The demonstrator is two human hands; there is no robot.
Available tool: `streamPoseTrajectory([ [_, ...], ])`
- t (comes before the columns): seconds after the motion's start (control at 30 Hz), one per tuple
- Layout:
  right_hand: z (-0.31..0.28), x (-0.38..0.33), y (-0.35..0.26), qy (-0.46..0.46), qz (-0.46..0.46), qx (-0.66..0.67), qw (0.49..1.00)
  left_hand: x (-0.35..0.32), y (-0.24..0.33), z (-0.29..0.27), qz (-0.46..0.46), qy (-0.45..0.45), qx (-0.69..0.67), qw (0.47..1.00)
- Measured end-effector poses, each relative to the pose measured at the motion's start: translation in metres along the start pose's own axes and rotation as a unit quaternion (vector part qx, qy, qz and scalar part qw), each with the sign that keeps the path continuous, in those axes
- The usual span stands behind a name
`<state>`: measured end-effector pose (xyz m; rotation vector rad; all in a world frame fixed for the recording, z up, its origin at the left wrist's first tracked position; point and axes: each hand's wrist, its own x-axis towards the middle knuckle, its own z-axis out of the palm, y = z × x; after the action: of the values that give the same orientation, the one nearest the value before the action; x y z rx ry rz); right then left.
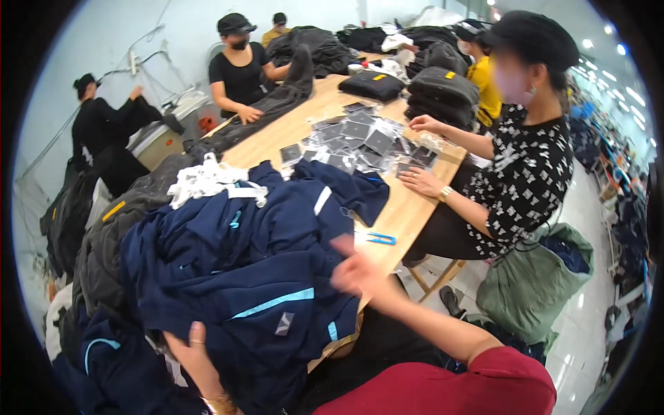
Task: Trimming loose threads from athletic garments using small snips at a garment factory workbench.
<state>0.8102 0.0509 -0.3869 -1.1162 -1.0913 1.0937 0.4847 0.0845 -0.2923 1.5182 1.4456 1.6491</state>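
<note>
- Lower left of the frame: the left hand point(188, 349) is at the near edge of a navy garment point(242, 277), thumb up beside the cloth; whether it pinches the fabric I cannot tell.
- Centre: the right hand point(356, 271), well apart from the left, is over the garment's right side (motion blurs it, so its grip cannot be told).
- The garment lies heaped from centre left to lower centre, a light-blue stripe point(277, 302) across its lower part.
- Just beyond the right hand, blue snips point(379, 238) lie on the wooden table point(408, 207).
- White straps point(211, 181) sit on the heap's upper left.
- Upper centre: flat dark packets point(353, 135) lie scattered, a co-worker's hand point(423, 181) beside them.
</note>
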Motion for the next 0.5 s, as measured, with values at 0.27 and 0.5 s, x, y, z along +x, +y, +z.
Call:
streamPoseTrajectory([
  [0.27, 0.114, -0.015, -0.077, -0.217, -0.075, 0.002, 0.973, -0.039, 0.085, 0.027, 0.18, -0.355, 0.096, 0.912],
  [0.5, 0.077, -0.015, -0.125, -0.476, -0.066, 0.164, 0.861, -0.037, 0.039, 0.048, 0.164, -0.3, 0.034, 0.939],
])
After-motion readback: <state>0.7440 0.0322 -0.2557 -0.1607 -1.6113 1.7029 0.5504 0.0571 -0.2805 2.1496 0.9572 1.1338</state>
